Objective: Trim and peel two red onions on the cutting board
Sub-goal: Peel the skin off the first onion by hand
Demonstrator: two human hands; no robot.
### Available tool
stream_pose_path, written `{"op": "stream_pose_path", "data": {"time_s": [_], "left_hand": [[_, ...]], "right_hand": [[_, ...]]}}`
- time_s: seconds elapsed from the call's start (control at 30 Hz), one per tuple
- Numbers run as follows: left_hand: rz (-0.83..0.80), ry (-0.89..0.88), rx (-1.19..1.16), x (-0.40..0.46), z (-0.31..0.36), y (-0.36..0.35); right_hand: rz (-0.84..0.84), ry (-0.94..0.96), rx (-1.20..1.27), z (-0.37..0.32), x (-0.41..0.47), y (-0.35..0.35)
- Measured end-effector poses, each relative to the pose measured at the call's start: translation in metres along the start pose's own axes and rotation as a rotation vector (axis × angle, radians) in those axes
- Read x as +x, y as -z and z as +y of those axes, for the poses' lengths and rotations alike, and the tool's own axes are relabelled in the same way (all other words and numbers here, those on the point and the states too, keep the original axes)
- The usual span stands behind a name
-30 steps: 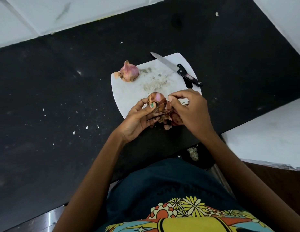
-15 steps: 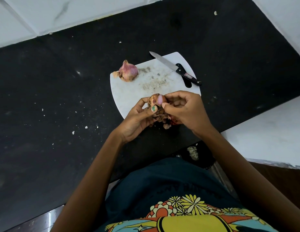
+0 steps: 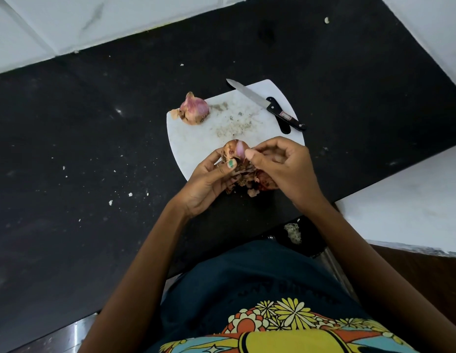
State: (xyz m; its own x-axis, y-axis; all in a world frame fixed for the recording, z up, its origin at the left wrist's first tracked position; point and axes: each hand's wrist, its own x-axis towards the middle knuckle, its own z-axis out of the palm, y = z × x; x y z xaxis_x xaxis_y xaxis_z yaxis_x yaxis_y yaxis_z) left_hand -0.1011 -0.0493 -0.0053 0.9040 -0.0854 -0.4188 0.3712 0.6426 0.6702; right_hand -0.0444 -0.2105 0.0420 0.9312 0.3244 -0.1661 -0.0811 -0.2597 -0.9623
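Nearest to the person, a heap of brown papery onion skins (image 3: pixel 249 178) sits at the near edge of the white rounded plastic cutting board (image 3: pixel 196 146), partly over the speckled black stone counter (image 3: pixel 81 149). If it keeps growing there, scraps could well slide off toward the person's lap.

Just above it, the left hand (image 3: pixel 209 179) cradles a half-peeled red onion (image 3: pixel 233 151), fingers curled round its underside and the green-nailed thumb pressed on its side. The right hand (image 3: pixel 282 166) pinches a flap of skin at the top of that onion, thumb and forefinger closed on it, the other fingers loosely curled. The flap looks thin; pulled too sharply, I'd guess it tears short and leaves strips clinging. The bulb is held in the air, so a slip of the left hand's hold would drop it into the peelings.

Farther back, at the board's far left corner, the second red onion with loose pinkish skin (image 3: pixel 193 109) rests near the edge and might roll off if the board is nudged. At the far right, the black-handled steel kitchen knife (image 3: pixel 265 104) lies with its handle overhanging the rim, where a careless reach could knock it off.
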Motion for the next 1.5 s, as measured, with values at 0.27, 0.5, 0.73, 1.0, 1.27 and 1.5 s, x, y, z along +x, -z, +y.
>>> {"op": "stream_pose_path", "data": {"time_s": [0.27, 0.5, 0.73, 1.0, 1.27, 1.5], "left_hand": [[-0.017, -0.037, 0.011, 0.0, -0.002, 0.0], [-0.015, 0.016, -0.009, 0.0, 0.0, 0.002], [0.022, 0.041, 0.012, -0.001, 0.001, 0.001], [0.072, 0.022, 0.046, -0.001, 0.002, -0.001], [0.059, -0.047, 0.08, -0.001, 0.003, -0.006], [0.06, -0.034, 0.092, -0.001, 0.003, -0.003]], "right_hand": [[-0.004, 0.003, -0.036, 0.002, 0.002, -0.003], [-0.065, -0.111, 0.103, 0.001, 0.009, 0.002], [0.102, -0.029, -0.238, 0.014, 0.015, 0.008], [0.042, 0.042, -0.418, 0.008, 0.008, 0.007], [-0.035, -0.002, -0.184, -0.008, 0.0, -0.004], [-0.152, -0.155, -0.1, -0.006, 0.004, -0.003]]}}
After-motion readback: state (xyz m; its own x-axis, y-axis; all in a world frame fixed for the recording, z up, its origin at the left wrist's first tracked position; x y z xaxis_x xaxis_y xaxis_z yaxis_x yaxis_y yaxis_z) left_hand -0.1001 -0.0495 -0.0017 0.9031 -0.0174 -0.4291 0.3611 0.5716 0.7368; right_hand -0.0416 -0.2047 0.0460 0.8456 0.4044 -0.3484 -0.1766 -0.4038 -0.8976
